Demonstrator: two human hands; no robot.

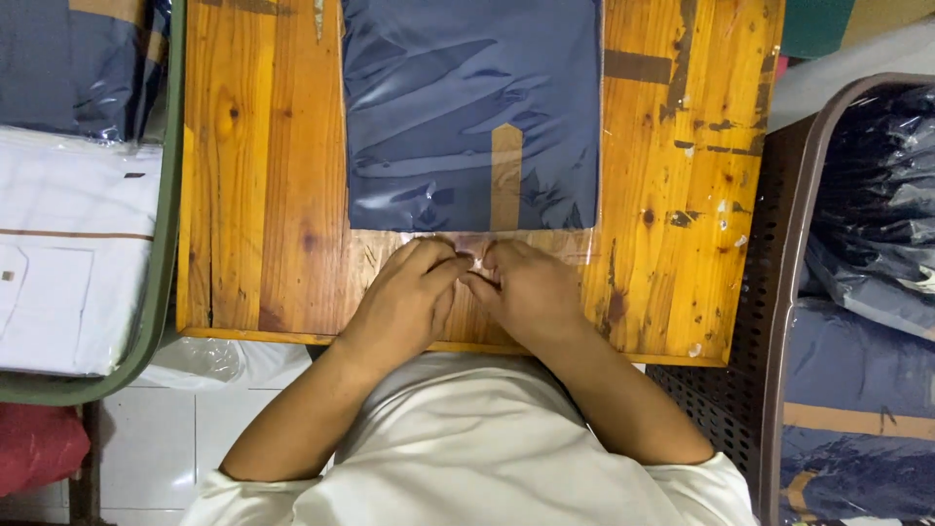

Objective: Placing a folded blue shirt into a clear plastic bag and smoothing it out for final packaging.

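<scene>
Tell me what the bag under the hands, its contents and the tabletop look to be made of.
Bag: thin clear plastic film, glossy; it wrinkles and catches light. Folded garment inside: dark blue fabric, apparently matte, with a tan strip. Table: varnished orange wooden planks with visible grain, knots and dark worn patches. Left hand and right hand pinch the bag's open edge.

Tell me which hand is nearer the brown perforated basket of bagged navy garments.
Right. The right hand lies at the bag's flap, on the side of the brown basket; the left hand lies beside it, farther away.
</scene>
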